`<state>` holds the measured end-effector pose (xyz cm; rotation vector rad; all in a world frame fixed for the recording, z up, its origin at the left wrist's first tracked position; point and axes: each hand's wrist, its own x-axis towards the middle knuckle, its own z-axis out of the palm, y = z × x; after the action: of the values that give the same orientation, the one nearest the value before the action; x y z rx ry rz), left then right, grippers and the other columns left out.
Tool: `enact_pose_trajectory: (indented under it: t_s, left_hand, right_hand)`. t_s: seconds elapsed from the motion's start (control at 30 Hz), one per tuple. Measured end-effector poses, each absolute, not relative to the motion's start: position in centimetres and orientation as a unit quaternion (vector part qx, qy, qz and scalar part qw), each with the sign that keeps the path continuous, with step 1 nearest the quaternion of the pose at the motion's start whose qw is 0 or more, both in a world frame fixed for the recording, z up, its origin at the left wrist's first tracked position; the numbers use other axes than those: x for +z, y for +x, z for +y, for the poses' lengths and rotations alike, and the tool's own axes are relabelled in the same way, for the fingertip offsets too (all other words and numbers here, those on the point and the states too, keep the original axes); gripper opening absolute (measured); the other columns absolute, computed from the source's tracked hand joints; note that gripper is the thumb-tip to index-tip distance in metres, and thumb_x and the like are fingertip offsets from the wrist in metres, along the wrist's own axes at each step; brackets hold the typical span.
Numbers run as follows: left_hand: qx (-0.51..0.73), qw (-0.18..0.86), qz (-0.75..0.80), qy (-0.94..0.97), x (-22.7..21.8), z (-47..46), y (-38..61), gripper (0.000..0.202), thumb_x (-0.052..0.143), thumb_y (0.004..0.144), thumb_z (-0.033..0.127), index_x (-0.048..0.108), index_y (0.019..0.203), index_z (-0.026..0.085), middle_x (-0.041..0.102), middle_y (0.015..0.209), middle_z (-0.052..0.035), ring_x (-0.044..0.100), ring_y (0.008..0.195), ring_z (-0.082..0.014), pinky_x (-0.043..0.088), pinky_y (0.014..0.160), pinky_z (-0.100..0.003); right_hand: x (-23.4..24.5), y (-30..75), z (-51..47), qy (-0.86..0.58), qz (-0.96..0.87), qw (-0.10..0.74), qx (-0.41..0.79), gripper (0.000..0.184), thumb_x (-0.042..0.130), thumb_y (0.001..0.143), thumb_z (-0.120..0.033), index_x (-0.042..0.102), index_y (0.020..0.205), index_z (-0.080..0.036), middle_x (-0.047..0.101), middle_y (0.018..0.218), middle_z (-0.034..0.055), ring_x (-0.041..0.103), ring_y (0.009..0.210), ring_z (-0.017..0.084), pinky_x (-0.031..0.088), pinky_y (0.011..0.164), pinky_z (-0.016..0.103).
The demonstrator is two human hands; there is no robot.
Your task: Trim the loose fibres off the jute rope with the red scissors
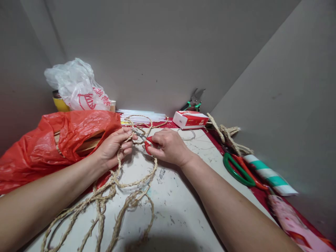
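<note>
My left hand [114, 147] pinches a strand of braided straw rope [126, 190] that loops across the white tabletop and trails off toward the near edge. My right hand [169, 146] grips small red-handled scissors [147, 142], whose blades point left at the rope held between my left fingers. The two hands are close together at the middle of the table.
A red plastic bag [52, 143] holding wooden pieces lies at the left, with a white printed bag [78, 87] behind it. A red-and-white box [190, 119], green-handled pliers [194, 101], large green-and-red scissors [240, 168], a striped roll [270, 176] and more rope [228, 134] lie along the right wall.
</note>
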<state>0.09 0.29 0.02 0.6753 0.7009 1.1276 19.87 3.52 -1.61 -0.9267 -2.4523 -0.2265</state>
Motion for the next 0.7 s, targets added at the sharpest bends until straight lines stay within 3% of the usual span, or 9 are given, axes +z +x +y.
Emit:
enact_pose_trajectory:
  t_s: [0.37,0.47,0.57,0.7]
  left_hand:
    - [0.502,0.738,0.319,0.318,0.0,0.3,-0.1,0.008,0.058,0.079,0.006,0.054,0.077,0.013,0.056,0.064,0.0000,0.036,0.038,-0.0001,0.031,0.035,-0.010]
    - [0.510,0.717,0.336,0.336,-0.1,0.2,0.2,0.011,0.065,0.075,0.009,0.060,0.083,0.013,0.057,0.064,0.0002,0.038,0.040,-0.0010,0.034,0.038,-0.011]
    - [0.525,0.667,0.369,0.380,-0.3,0.0,0.6,0.016,0.072,0.070,0.016,0.064,0.084,0.013,0.061,0.064,-0.0015,0.039,0.041,-0.0025,0.036,0.039,-0.014]
    - [0.530,0.568,0.424,0.466,-0.2,-0.7,1.2,0.016,0.074,0.070,0.024,0.067,0.079,0.012,0.064,0.064,-0.0026,0.044,0.041,-0.0049,0.037,0.039,-0.017]
  right_hand:
    - [-1.9,20.1,3.8,-0.312,-0.903,0.287,-0.063,0.029,0.053,0.082,-0.029,0.052,0.054,-0.018,0.051,0.052,-0.0010,0.038,0.053,0.011,0.030,0.062,0.028]
    - [-2.1,19.5,3.7,-0.348,-0.844,0.404,0.062,0.033,0.053,0.082,-0.029,0.045,0.051,-0.019,0.044,0.052,-0.0030,0.035,0.053,0.010,0.029,0.057,0.026]
    - [-1.8,18.3,3.4,-0.399,-0.694,0.545,0.251,0.038,0.059,0.080,-0.039,0.044,0.051,-0.020,0.041,0.052,-0.0044,0.035,0.053,0.010,0.030,0.053,0.024]
    - [-1.0,16.8,2.6,-0.413,-0.601,0.544,0.415,0.037,0.068,0.070,-0.046,0.052,0.052,-0.018,0.045,0.050,-0.0047,0.038,0.049,0.009,0.029,0.048,0.024]
